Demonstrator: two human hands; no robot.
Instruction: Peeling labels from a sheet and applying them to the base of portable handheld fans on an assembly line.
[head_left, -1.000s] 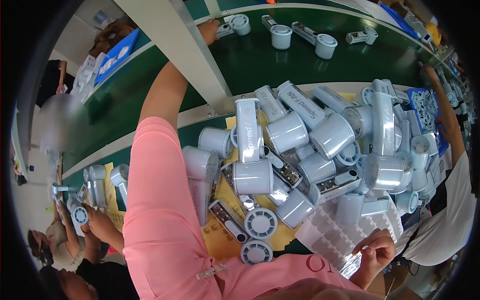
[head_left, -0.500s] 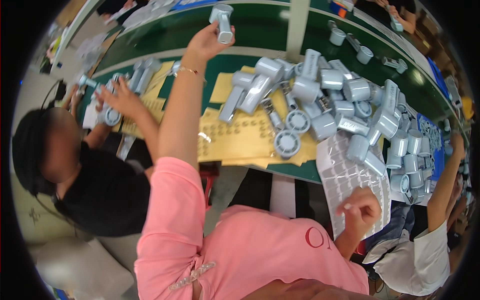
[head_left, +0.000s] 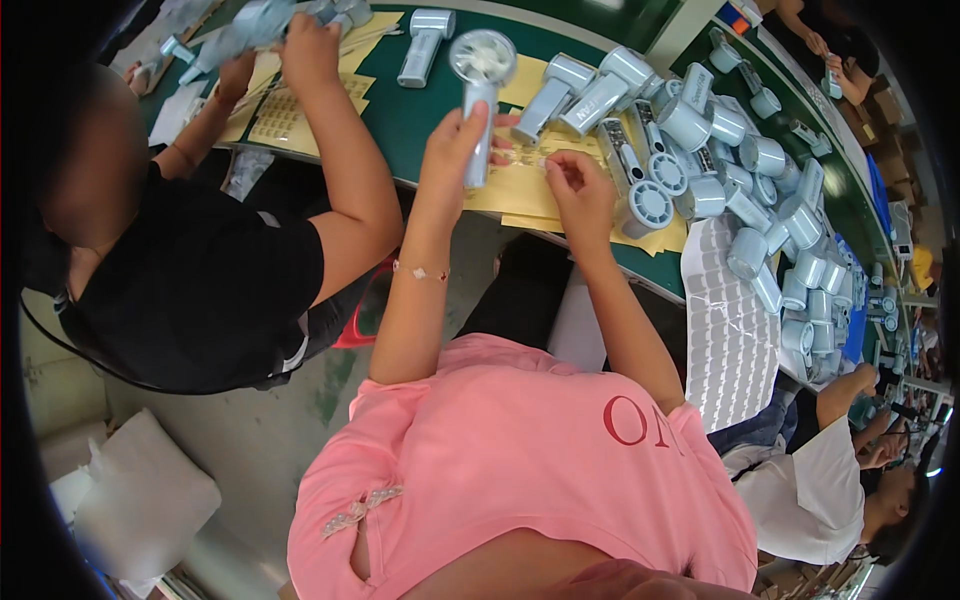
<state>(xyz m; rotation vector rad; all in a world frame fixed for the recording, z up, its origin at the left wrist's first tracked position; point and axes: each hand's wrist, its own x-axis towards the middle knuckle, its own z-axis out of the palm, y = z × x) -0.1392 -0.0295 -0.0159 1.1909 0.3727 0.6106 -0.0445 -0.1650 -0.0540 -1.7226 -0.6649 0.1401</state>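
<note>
A pale blue handheld fan (head_left: 482, 60) stands upright in my left hand (head_left: 455, 150), whose fingers wrap round its handle, with the fan head uppermost. Just right of it, my right hand (head_left: 582, 195) pinches thumb and forefinger together above the yellow sticker sheets (head_left: 520, 185). Something tiny and pale shows at those fingertips, too small to name. Another handheld fan (head_left: 427, 48) lies on the green table beyond my left hand. More fans (head_left: 600, 100) rest on the sheets to the right, some with their handles uncovered and inner parts showing.
A large heap of fans (head_left: 760, 160) fills the table's right side. A white sheet of labels (head_left: 725, 330) hangs over the front edge. At my left, a co-worker in black (head_left: 220, 240) handles fans; another in white (head_left: 800, 500) sits at right. A post (head_left: 690, 35) rises behind.
The fan my left hand held out far forward now lies on the table. That hand has come back with another fan upright, and my right hand has moved forward and left to the yellow sheets.
</note>
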